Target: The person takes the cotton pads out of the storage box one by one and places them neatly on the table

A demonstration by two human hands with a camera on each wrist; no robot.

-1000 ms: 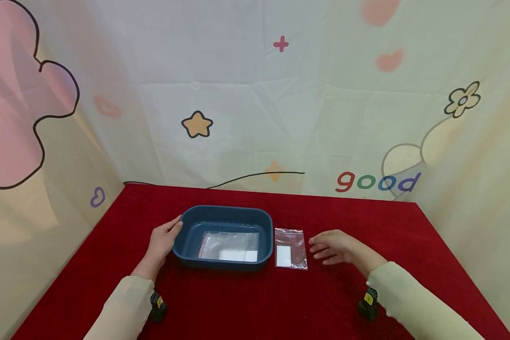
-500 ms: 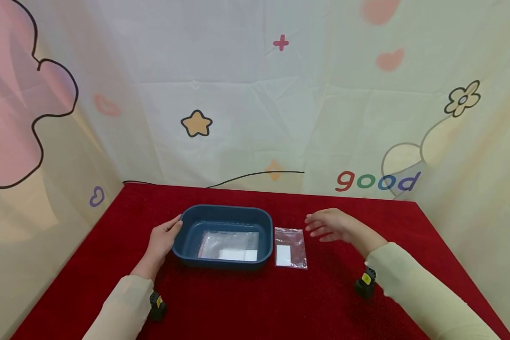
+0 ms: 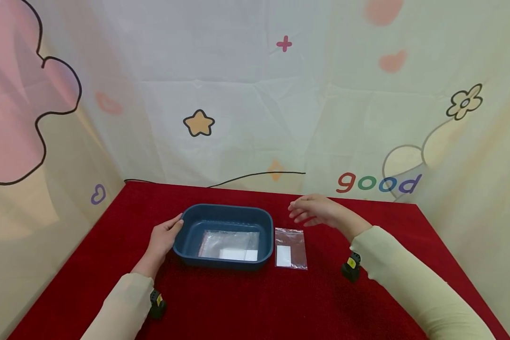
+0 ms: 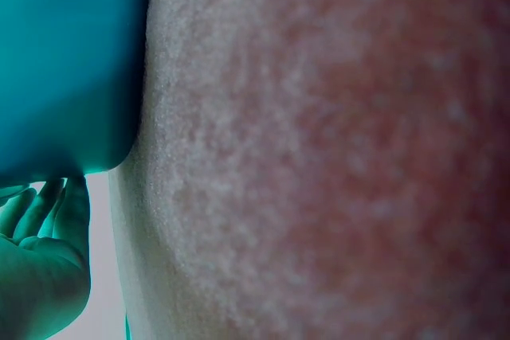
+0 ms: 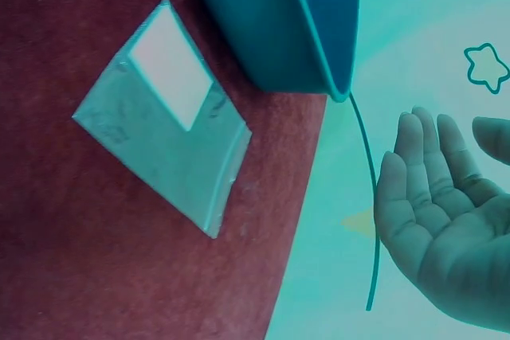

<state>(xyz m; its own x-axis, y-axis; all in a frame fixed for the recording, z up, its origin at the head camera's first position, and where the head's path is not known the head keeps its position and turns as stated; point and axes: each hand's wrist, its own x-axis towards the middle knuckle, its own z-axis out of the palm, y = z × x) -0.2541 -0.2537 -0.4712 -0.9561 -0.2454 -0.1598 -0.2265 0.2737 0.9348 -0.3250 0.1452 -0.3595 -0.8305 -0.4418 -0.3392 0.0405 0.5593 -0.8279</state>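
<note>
My left hand grips the left end of a dark blue plastic basin, thumb at the rim and fingers outside. The left wrist view shows its fingers against the basin's wall. Inside the basin lie clear plastic bags with a white label; how many cannot be made out. A clear zip-lock bag with a white rectangle lies flat just right of the basin. Above and behind that bag my right hand is raised, holding nothing; its fingers look relaxed and slightly bent in the right wrist view.
A red cloth covers the table. Behind it and along both sides hangs a pale printed curtain. Dark wrist cameras sit beneath both forearms.
My right hand has risen and moved away from me and leftward, from beside the zip-lock bag to above its far side. The left hand, basin and bags have stayed put.
</note>
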